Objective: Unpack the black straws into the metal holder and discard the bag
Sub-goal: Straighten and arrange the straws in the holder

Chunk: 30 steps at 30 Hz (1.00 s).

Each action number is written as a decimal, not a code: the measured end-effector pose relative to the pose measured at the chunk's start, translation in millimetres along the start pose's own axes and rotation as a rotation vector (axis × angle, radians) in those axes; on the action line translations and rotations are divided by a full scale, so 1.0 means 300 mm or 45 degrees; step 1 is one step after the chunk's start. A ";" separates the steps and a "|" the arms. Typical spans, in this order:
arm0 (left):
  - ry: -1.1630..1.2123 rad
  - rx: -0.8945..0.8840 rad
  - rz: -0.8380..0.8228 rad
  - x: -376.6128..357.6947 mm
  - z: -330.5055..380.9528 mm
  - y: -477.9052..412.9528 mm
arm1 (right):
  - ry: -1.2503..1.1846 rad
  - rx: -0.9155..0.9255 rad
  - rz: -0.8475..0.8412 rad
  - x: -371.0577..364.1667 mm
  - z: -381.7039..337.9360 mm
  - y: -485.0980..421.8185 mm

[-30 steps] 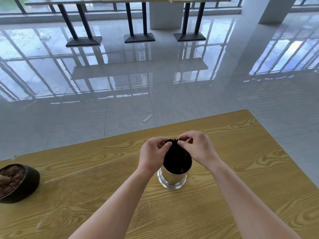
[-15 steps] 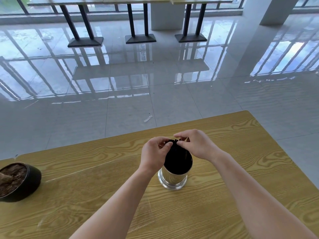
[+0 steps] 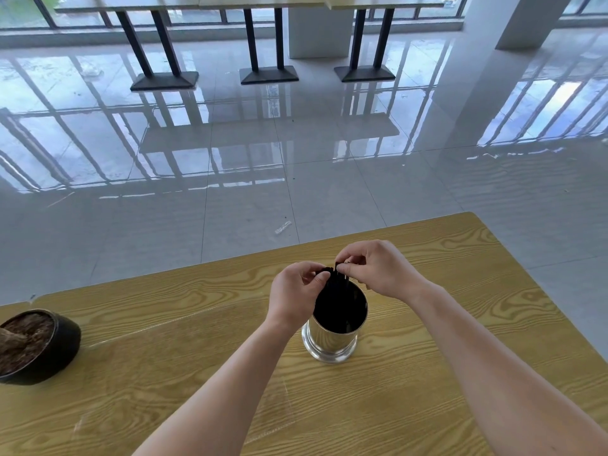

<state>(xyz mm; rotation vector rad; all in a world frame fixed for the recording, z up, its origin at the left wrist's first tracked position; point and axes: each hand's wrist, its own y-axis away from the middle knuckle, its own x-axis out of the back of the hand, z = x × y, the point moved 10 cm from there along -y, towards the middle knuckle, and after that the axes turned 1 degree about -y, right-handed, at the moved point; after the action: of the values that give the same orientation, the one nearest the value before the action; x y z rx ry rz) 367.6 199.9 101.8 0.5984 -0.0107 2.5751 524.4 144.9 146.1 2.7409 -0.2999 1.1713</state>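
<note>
A shiny metal holder stands upright on the wooden table, filled with black straws. Their tips stick up above the far rim. My left hand pinches the straw tops from the left. My right hand pinches them from the right, thumb and forefinger closed on a few tips that stand slightly raised. Any clear bag around the straws is too faint to make out.
A dark round bowl with brown contents sits at the table's left edge. A clear plastic sheet lies flat on the table near me. Beyond the far table edge is glossy tiled floor with a small white scrap and black table bases.
My right hand has lifted slightly and shifted right, drawing a few straw tips higher. The left hand and the holder stay in place.
</note>
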 end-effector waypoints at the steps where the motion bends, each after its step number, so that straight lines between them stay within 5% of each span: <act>1: 0.004 0.005 -0.004 -0.001 -0.002 0.001 | 0.007 0.010 0.012 0.005 -0.006 0.002; 14: 0.133 0.056 -0.028 0.023 0.001 0.036 | -0.004 0.218 0.397 0.295 -0.186 0.095; 21: 0.351 -0.283 0.629 0.237 0.157 0.213 | -0.106 0.381 0.785 0.498 -0.270 0.217; 24: 0.483 -0.358 0.398 0.178 0.270 0.264 | -0.058 0.558 0.982 0.497 -0.348 0.289; 28: 0.960 0.434 -0.336 -0.085 0.275 0.248 | 0.097 0.747 1.113 0.367 -0.440 0.380; 30: 1.337 0.658 -0.439 -0.134 0.298 0.236 | 0.121 0.801 1.122 0.290 -0.462 0.424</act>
<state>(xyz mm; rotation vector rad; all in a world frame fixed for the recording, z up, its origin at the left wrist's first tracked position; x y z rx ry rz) 402.9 108.7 173.1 -0.5964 1.0140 2.2338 456.3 39.9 311.4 3.1193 -1.4599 1.8282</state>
